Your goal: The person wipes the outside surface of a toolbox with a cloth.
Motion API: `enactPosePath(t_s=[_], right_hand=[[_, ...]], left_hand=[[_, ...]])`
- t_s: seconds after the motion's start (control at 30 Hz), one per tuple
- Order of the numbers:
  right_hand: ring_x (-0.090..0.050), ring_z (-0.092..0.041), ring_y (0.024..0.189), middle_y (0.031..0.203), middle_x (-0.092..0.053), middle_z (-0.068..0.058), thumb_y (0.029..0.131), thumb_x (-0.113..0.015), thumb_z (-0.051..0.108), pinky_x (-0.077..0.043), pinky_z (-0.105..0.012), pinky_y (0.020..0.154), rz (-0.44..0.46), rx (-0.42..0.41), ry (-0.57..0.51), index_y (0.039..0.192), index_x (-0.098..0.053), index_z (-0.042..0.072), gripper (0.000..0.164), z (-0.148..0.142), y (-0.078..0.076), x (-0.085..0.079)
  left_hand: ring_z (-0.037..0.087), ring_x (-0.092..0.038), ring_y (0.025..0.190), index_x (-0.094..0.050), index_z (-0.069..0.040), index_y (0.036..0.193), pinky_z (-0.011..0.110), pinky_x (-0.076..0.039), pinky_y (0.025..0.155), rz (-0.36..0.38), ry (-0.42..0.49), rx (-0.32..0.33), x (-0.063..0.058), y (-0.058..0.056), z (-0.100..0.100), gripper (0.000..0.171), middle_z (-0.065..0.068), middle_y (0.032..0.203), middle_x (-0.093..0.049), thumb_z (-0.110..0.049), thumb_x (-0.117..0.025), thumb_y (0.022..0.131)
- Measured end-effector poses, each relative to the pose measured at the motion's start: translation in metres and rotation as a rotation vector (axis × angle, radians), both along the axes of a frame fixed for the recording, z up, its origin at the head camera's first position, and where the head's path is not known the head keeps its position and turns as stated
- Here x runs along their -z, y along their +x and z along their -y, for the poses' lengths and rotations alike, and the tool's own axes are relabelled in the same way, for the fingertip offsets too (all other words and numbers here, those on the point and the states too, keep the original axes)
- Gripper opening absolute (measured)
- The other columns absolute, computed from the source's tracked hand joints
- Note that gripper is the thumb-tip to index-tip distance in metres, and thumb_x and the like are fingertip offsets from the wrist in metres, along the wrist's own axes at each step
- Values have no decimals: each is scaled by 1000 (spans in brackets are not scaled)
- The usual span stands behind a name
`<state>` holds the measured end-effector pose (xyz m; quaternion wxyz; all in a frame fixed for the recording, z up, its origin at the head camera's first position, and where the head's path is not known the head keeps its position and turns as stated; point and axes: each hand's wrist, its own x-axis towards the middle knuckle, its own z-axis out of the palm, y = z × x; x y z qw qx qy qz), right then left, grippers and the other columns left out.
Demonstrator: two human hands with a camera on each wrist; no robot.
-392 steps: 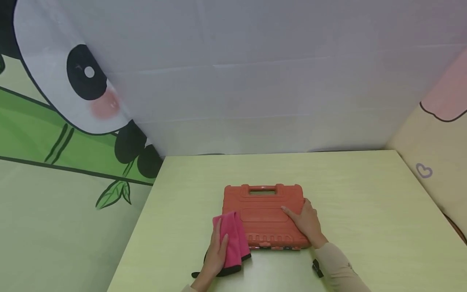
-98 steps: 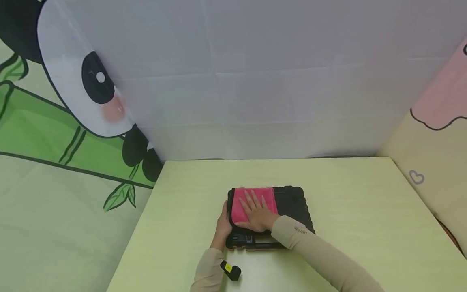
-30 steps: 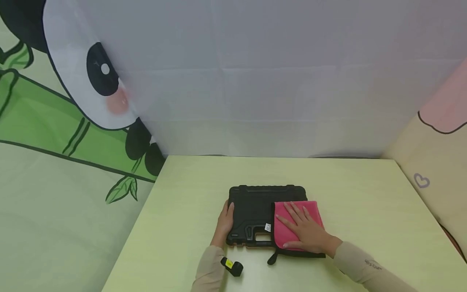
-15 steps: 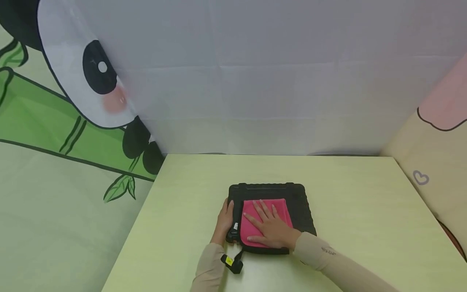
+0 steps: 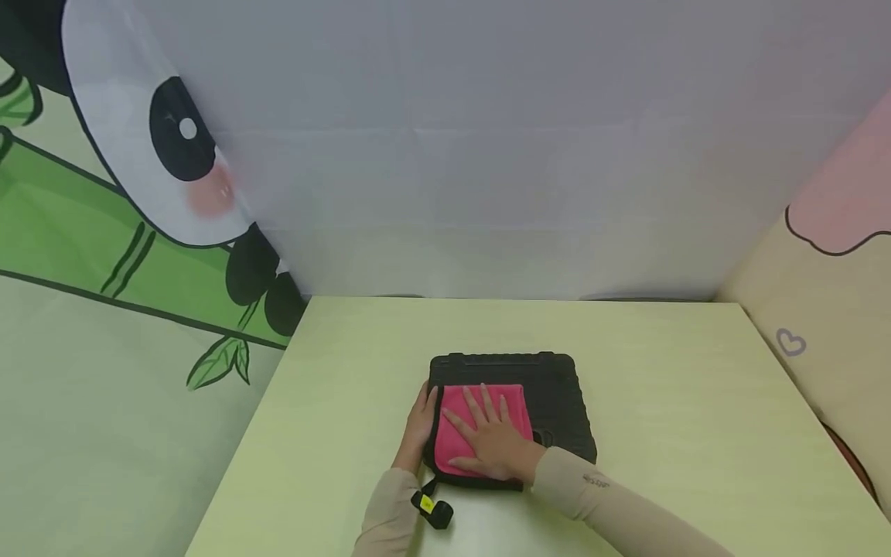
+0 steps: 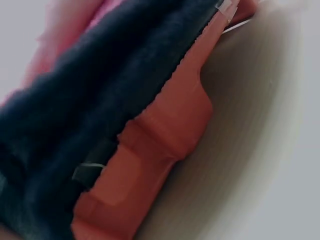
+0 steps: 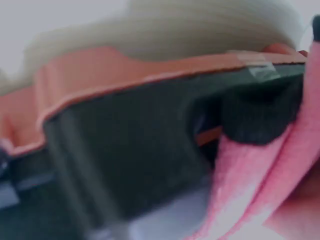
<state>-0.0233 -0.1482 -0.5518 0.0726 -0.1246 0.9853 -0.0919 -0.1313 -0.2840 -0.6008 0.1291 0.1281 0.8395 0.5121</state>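
Note:
A plastic carrying case (image 5: 557,387) lies flat with its black side up. Its orange-red half (image 6: 145,135) shows underneath along the edge in the left wrist view. On the case's near left part is a folded pink cloth (image 5: 452,425) with a black border. My right hand (image 5: 494,445) rests on the cloth, palm down with fingers spread. At the case's left edge my left hand (image 5: 418,425) holds it, thumb near the top edge and fingers along the side. In the right wrist view the cloth (image 7: 250,175) overlaps the case's handle opening.
The case lies on a pale yellow table (image 5: 654,371). A small black device with a yellow label (image 5: 431,510) sits at my left wrist. A whitish sheet (image 5: 445,193) stands behind the table, with cartoon-printed panels at the sides.
Since the first frame the case has been turned from orange-red to black side up, and the cloth passed to my right hand. In the last second that hand has slid the cloth left.

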Motion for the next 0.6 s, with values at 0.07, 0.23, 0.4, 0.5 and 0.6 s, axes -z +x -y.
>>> enactPosePath(t_s=[0.07, 0.23, 0.4, 0.5, 0.6], right_hand=[[3, -45, 139, 154, -2, -18, 88, -36, 64, -11, -66, 106, 13, 4, -7, 148, -17, 25, 75, -2, 4, -1], [3, -46, 139, 154, -4, -18, 88, -44, 58, -12, -66, 106, 29, 25, -27, 148, -17, 22, 75, -15, 17, -1], [1, -46, 139, 154, -5, -18, 86, -52, 46, -14, -66, 105, -9, 30, -14, 148, -17, 20, 76, -39, 32, 5], [-2, -47, 138, 153, -7, -20, 85, -53, 39, -15, -67, 104, -46, 33, -28, 147, -19, 18, 74, -55, 44, 8], [-4, -46, 138, 153, -9, -21, 85, -52, 36, -14, -66, 105, -60, 34, -74, 147, -21, 15, 72, -70, 56, 8]], left_hand=[[45, -39, 125, -30, 1, 140, 57, -35, 99, -2, -39, 5, -8, 6, 1, 52, 28, 137, -40, -34, -27, 101], [44, -39, 126, -31, 0, 141, 55, -34, 100, -3, -35, -13, -10, 10, 2, 53, 27, 138, -40, -35, -29, 101], [44, -31, 132, -30, 1, 141, 55, -27, 106, 28, -24, -44, -8, 9, 5, 55, 26, 142, -34, -36, -30, 100], [42, -27, 134, -28, 1, 143, 54, -24, 108, 55, -38, -45, -10, 10, 7, 57, 25, 145, -31, -38, -29, 100], [42, -26, 134, -27, 0, 143, 54, -24, 108, 65, -49, -46, -11, 10, 10, 59, 24, 146, -30, -40, -29, 100]])
